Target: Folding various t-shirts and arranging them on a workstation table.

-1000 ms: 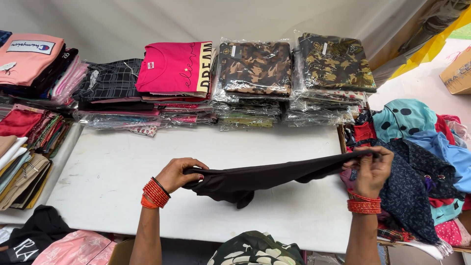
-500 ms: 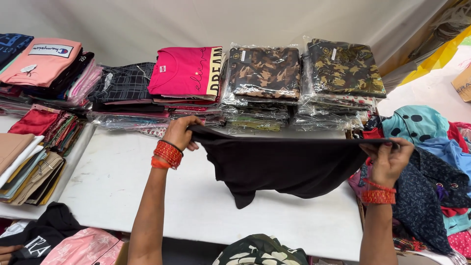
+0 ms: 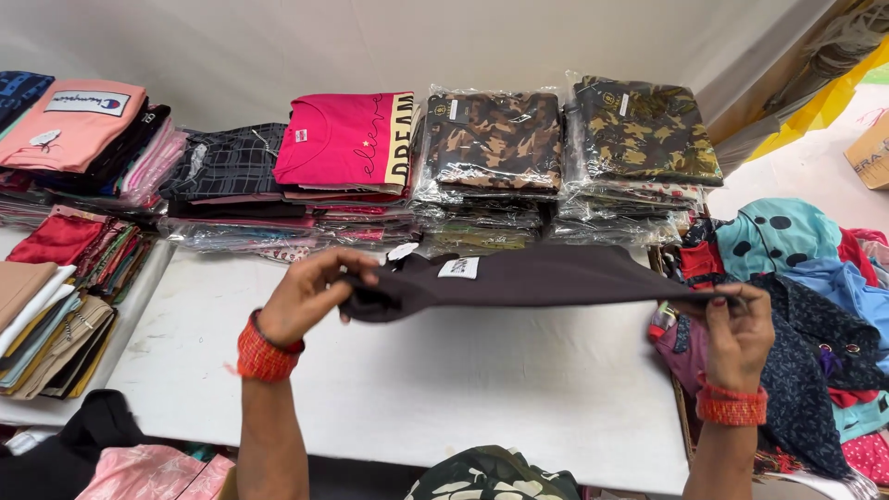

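Note:
A dark brown garment point(image 3: 537, 278) with a white neck label and a hanging tag is stretched flat and level above the white table point(image 3: 444, 380). My left hand point(image 3: 310, 296) grips its left end near the collar. My right hand point(image 3: 736, 329) pinches its right end over a heap of loose clothes. Both wrists wear red bangles.
Stacks of folded shirts line the back: a pink one point(image 3: 347, 139), checked dark ones point(image 3: 227, 162), two camouflage piles in plastic point(image 3: 495, 139). Folded piles point(image 3: 51, 306) sit at left, a loose colourful clothes heap point(image 3: 796, 278) at right, a cardboard box point(image 3: 870, 153) far right.
The garment hung open and spread between my hands half a second ago; now it lies flat and horizontal, folded narrower. My left hand has dropped lower and nearer to me.

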